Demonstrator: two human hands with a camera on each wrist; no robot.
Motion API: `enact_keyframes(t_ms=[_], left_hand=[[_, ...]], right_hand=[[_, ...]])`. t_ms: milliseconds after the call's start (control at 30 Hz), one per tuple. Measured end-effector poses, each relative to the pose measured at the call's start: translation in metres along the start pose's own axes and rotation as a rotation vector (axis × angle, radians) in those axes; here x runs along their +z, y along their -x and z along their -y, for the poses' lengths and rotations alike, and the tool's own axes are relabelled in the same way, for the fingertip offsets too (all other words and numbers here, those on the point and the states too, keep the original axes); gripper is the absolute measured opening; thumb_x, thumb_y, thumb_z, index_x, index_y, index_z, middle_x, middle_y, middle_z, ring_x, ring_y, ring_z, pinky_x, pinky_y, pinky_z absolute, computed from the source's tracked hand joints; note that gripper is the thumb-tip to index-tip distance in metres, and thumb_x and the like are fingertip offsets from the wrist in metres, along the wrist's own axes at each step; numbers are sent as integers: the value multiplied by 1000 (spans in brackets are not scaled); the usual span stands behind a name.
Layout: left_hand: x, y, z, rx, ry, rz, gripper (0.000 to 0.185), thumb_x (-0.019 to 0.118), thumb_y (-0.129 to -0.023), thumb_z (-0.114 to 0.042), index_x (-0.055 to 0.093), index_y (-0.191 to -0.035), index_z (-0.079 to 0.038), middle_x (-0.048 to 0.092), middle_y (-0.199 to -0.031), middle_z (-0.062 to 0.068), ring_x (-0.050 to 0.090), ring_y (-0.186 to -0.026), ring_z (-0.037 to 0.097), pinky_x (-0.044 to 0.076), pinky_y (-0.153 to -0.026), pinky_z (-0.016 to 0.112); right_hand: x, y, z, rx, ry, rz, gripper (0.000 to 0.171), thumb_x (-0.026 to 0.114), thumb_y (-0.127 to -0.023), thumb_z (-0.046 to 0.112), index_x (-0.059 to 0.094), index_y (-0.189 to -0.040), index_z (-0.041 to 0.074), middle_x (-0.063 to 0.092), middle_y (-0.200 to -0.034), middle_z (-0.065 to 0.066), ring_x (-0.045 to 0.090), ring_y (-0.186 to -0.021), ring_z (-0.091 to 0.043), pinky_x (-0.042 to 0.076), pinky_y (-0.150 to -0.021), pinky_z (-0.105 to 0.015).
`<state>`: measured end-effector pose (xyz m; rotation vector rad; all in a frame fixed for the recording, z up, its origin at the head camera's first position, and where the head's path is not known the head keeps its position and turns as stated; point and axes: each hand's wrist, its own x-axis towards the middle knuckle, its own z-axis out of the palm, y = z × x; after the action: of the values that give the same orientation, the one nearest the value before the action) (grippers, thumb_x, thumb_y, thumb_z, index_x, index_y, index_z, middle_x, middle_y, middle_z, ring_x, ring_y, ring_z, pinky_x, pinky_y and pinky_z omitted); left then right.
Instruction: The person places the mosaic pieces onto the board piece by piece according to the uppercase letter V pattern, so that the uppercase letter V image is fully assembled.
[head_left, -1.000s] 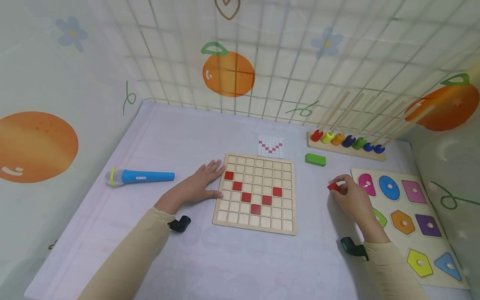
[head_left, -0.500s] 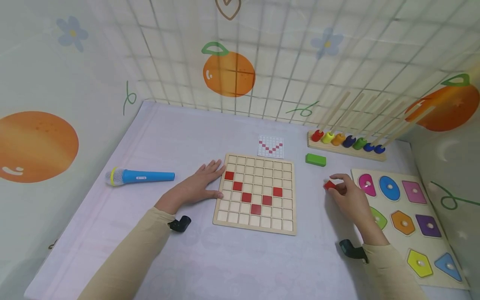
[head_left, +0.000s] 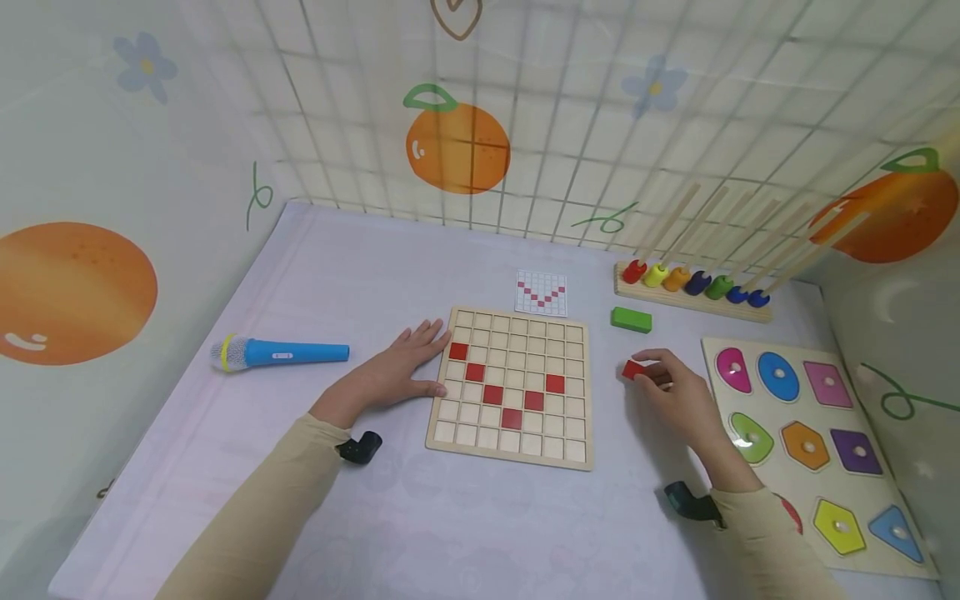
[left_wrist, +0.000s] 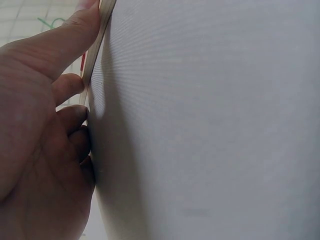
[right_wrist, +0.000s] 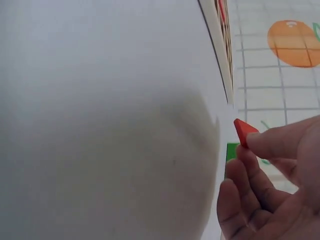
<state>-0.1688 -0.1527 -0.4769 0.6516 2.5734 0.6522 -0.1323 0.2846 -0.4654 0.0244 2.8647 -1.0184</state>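
Observation:
A wooden grid board [head_left: 467, 454] lies mid-table, with several red square tiles set in its cells in a V shape. My left hand [head_left: 390, 367] rests at the board's left edge, fingers spread; in the left wrist view its thumb [left_wrist: 75, 37] touches the rim. My right hand [head_left: 681, 400] pinches a red square tile [head_left: 632, 369] between thumb and fingertips, to the right of the board. The right wrist view shows that tile [right_wrist: 245, 131] tilted, one corner pointing up. Behind the board lies a small pattern card [head_left: 542, 292] printed with a red V.
A green block [head_left: 631, 319] lies right of the card, before a bead stacker [head_left: 693, 292] with upright rods. A knobbed shape puzzle [head_left: 806, 483] fills the right side, partly under the right forearm. A blue toy microphone [head_left: 288, 353] lies at left.
My right hand has moved left toward the board with the red tile, away from the shape puzzle. The left hand and the board have stayed in place.

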Motion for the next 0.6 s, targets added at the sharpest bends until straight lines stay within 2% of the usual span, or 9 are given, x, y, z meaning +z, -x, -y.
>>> enact_keyframes(t_ms=[167, 600], left_hand=[[0, 0, 0, -1, -1, -1, 96, 71, -92, -51, 18, -164, -19, 2, -171, 2, -4, -157, 23, 1, -128, 41], [1, -1, 2, -6, -6, -3, 95, 71, -92, -51, 17, -164, -19, 2, -171, 2, -5, -157, 23, 1, -128, 41]], right_hand=[[7, -1, 6, -12, -26, 24, 27, 63, -101, 12, 60, -128, 9, 68, -113, -20, 64, -100, -34, 59, -85, -42], [22, -5, 25, -27, -45, 60, 25, 64, -101, 15, 64, -126, 14, 69, -113, -16, 63, -99, -31, 58, -87, -43]])
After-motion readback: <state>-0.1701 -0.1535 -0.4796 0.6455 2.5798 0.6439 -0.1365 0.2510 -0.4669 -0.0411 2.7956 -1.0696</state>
